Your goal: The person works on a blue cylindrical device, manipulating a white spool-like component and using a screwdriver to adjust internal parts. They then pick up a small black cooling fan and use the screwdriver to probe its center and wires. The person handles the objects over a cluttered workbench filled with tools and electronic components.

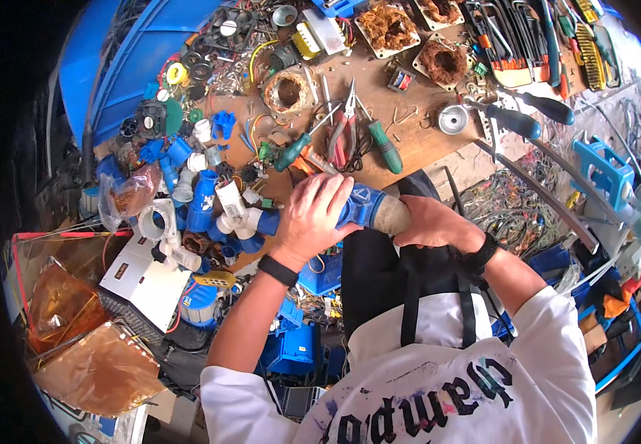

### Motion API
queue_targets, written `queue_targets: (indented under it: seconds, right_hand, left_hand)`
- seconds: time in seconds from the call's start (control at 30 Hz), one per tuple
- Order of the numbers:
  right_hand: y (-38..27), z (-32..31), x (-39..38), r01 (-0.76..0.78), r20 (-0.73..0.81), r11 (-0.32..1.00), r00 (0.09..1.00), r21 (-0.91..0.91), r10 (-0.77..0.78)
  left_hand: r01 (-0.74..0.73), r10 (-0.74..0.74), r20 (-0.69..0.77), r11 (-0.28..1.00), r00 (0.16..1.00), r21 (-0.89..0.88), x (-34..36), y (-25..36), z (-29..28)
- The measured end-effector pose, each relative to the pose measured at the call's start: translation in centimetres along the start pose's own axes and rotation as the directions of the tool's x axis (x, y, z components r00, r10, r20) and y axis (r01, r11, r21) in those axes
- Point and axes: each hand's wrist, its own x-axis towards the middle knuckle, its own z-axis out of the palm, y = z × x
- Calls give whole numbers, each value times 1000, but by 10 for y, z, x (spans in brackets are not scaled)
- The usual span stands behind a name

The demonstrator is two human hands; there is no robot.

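Over the table's front edge I hold a thick blue plastic connector (pixel 363 205) with a dull grey-beige end, in both hands. My left hand (pixel 316 212) wraps over its blue part from the left, covering much of it. My right hand (pixel 433 223) grips the grey-beige end from the right; some of its fingers are hidden underneath. Just beyond lie red-handled long-nose pliers (pixel 344 133), a green-handled screwdriver (pixel 294 152) and another green-handled screwdriver (pixel 385 146). White and blue pipe-like parts (pixel 237 214) crowd close to my left wrist.
Blue and white plastic parts (pixel 202 200) heap up on the table's left. Rusty coil-like pieces (pixel 444 61) and a row of hand tools (pixel 516 44) lie at the back. Tangled wires (pixel 509 192) fill the right side, beside a light blue stool (pixel 605 174). A white box (pixel 146 277) stands lower left.
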Motion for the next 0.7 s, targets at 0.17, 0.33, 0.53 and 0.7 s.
queue_targets:
  seconds: [0.17, 0.33, 0.53, 0.7]
  right_hand:
    - [-23, 2, -16, -79, 85, 988, 994, 131, 68]
    - [-23, 5, -25, 2, 160, 961, 986, 277, -48]
    - [-19, 15, -36, 65, 192, 938, 972, 340, -137]
    - [-22, 15, -45, 24, 332, 937, 932, 349, -147]
  left_hand:
    - [-158, 156, 81, 987, 984, 24, 13, 4, -41]
    - [-247, 241, -55, 957, 969, -155, 5, 25, -64]
    - [-71, 67, -22, 943, 997, -325, -25, 24, -59]
    - [22, 11, 115, 958, 993, -285, -52, 25, -44]
